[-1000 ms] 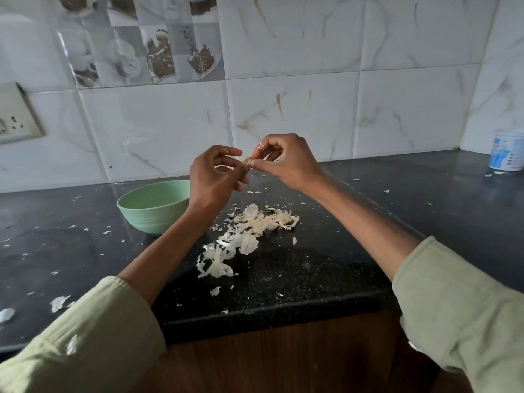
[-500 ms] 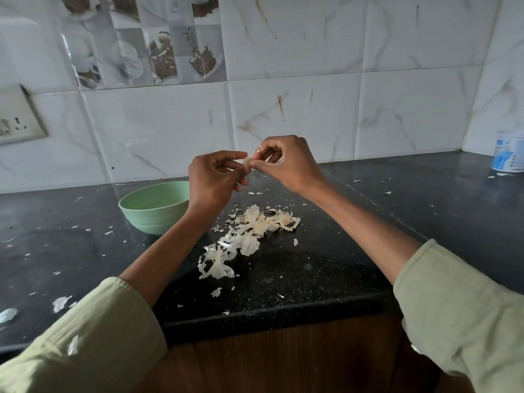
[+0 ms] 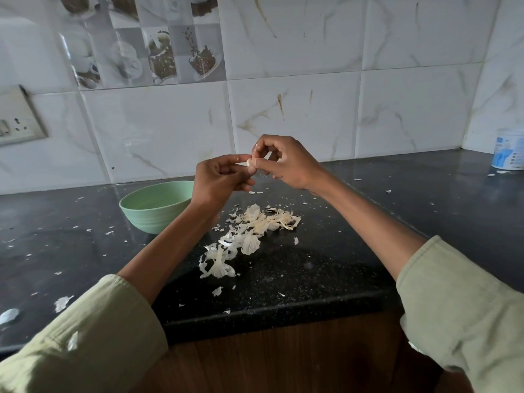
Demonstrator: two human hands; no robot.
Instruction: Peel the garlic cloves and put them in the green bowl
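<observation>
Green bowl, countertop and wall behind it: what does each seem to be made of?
Green bowl: probably matte plastic or a similar moulded material, with even pale colour, ridged rings on its side and no sharp shine.
Countertop: looks like polished black granite, speckled and faintly reflective.
Wall: glossy ceramic tiles with marble-style veining and visible grout lines.

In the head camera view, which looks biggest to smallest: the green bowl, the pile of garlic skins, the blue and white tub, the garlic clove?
1. Pile of garlic skins
2. Green bowl, though partly hidden
3. Blue and white tub, farther off and cut by the frame
4. Garlic clove
</observation>
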